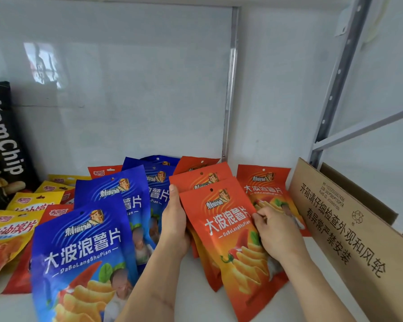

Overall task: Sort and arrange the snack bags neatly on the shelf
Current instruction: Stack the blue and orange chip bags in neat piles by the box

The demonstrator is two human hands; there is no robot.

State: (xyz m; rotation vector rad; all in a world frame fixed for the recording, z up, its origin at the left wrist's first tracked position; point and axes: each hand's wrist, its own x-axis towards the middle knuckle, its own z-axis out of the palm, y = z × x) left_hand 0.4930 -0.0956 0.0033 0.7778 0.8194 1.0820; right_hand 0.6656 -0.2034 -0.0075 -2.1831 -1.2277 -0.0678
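From the head camera, both hands work on a pile of orange chip bags (228, 231) lying flat on the white shelf (196, 275). The left hand (175, 226) grips the pile's left edge, thumb on top near the upper corner and fingers tucked under the lower bags. The right hand (275, 231) presses on the face of the top bag, fingers curled at its right edge, so the pile is held between the two hands. Just beyond the right hand lies another orange bag (265, 189), partly overlapped by the pile, and further right stands a cardboard box (349, 228), its flap leaning toward the hand.

To the left of the left hand, blue chip bags (84, 247) fan out in a loose overlapping row running toward the back wall. Further left are yellow snack bags (9, 231) with red ones (58, 211) beneath them, and a dark Yam Chip box (2, 140) stands upright at the far left.

The bags look light, glossy and puffed with air, so they will likely slide over one another and the chips inside can crush. Squaring the pile is probably safest by pinching the flat sealed edges at the sides or top, near the hang hole, and not squeezing the middle.
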